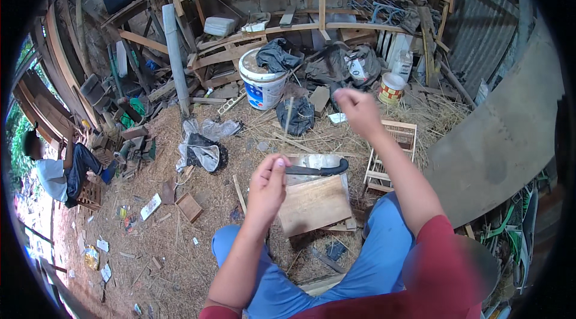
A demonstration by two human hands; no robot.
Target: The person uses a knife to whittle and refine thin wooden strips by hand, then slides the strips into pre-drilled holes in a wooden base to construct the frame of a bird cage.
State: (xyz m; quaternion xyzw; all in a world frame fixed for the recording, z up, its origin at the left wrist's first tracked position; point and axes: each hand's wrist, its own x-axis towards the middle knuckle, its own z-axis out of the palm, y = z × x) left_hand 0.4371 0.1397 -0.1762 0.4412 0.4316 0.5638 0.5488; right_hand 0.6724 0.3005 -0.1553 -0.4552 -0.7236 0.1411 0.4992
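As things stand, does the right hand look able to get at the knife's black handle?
Likely yes: the right hand is raised nearby, and nothing visible blocks its way to the black handle. The left hand is at the other end of the knife; whether it holds it is unclear.

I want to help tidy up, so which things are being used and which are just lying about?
Probably in use:
thin strip, seemingly pinched by the left hand
black-handled tool
wooden board

Likely just lying about:
white bucket
black plastic bag
patterned tub
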